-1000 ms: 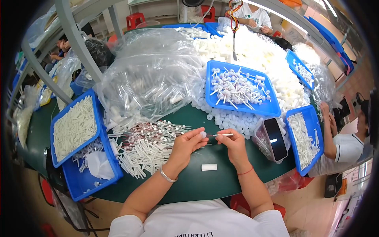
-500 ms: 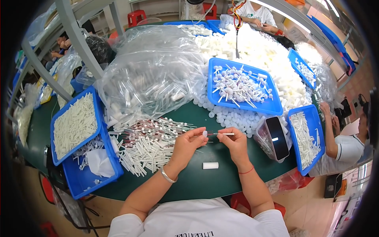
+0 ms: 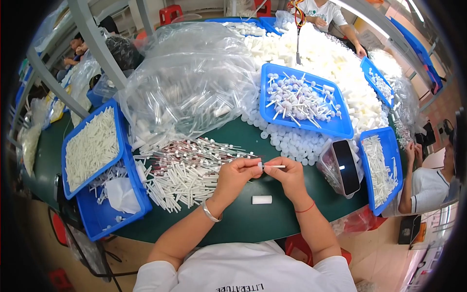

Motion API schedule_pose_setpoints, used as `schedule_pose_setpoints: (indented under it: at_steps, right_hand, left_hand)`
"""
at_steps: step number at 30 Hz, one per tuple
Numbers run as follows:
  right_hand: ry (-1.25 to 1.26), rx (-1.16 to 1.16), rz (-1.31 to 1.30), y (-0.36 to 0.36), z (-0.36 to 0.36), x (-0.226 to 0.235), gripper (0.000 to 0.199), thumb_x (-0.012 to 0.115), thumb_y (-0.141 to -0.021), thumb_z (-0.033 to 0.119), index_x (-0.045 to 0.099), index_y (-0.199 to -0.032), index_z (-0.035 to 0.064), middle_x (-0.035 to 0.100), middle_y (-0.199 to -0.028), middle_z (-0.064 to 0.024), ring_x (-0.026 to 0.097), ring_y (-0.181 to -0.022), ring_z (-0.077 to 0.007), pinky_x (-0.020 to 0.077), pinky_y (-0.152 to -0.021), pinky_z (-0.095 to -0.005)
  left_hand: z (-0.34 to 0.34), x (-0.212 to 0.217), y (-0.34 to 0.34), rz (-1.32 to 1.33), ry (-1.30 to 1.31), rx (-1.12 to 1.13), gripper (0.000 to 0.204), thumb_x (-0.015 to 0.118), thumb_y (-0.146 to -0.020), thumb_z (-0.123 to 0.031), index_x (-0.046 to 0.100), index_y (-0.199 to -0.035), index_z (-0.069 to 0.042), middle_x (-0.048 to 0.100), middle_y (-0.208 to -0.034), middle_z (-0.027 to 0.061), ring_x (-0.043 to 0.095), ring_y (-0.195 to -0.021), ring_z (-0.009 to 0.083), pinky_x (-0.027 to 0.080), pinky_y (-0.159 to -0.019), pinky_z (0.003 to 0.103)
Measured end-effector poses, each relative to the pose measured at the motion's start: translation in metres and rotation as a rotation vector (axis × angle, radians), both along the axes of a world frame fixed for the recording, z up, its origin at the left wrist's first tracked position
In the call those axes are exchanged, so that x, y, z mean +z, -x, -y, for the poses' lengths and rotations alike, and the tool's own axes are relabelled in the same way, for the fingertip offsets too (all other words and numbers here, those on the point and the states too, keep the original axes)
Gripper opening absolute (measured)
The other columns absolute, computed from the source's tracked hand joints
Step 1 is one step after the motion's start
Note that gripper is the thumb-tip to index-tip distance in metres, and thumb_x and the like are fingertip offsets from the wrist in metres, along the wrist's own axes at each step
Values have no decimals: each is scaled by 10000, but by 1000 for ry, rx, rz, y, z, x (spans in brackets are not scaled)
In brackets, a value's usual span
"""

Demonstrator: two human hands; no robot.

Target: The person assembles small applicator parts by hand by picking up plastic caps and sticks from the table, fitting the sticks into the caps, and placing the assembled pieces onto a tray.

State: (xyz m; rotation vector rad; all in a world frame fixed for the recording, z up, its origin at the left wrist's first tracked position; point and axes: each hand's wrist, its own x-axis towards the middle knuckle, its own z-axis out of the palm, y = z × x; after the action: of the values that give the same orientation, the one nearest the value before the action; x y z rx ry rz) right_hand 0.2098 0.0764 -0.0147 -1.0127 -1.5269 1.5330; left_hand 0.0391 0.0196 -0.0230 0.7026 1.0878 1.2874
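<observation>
Above the near part of the green table [image 3: 233, 226], my hands meet fingertip to fingertip. My left hand [image 3: 237, 176] is closed, pinching a small translucent plastic cap [image 3: 261, 166] that my fingers partly cover. A thin white tube [image 3: 278, 166] sits in the closed thumb and fingers of my right hand [image 3: 291, 181], its outer end sticking out to the right. The tube's inner end lies against or in the cap; which one, I cannot tell. Just below my hands rests a short white foam cylinder [image 3: 262, 199]. Beside my left hand spreads a pile of white tubes [image 3: 177, 187].
Thin rods with reddish parts [image 3: 194, 155] lie behind the tubes. Blue trays [image 3: 121, 114] stand at left; another blue tray [image 3: 306, 125] holds capped sticks. A clear box with a black device [image 3: 345, 170] is to the right. Co-workers sit [image 3: 428, 190] right and at the far side.
My hands have come closer together, bringing the cap and the tube together. At the far side, a co-worker's arm has reached toward the small blue tray.
</observation>
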Motion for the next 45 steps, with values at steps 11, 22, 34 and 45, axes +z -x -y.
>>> schedule_pose_setpoints:
  at_steps: [11,22,34,45]
  right_hand:
    - [174,9,-69,1,0,12,139,722,-810,85,683,-899,-15,659,-800,-27,572,-704,-66,436,-632,-196]
    - [-1156,-422,577,3,-102,104,346,700,-800,119,617,-1121,20,648,-1013,-131,610,-857,-247,484,-794,-334]
    - [-1109,265,709,102,-53,-12,79,620,-791,92,689,-807,59,629,-791,-106,588,-779,-313,459,-699,-417]
    - [-864,192,817,47,-41,8,35,600,-767,52,583,-761,23,628,-716,-139,608,-669,-336,469,-603,-434]
  left_hand:
    - [11,17,-6,-640,-426,136,338,681,-814,-30,615,-1146,-19,595,-1021,111,618,-811,180,531,-731,281]
    - [79,4,49,-1436,-467,11,229,683,-766,-67,621,-979,-14,560,-934,109,582,-835,267,487,-701,354]
    - [76,-5,58,-1527,-470,-178,194,551,-726,-2,558,-917,28,502,-908,134,549,-857,287,485,-731,357]
    - [66,-5,53,-1659,-539,-200,117,544,-729,-25,515,-842,-31,484,-870,114,553,-785,257,488,-670,354]
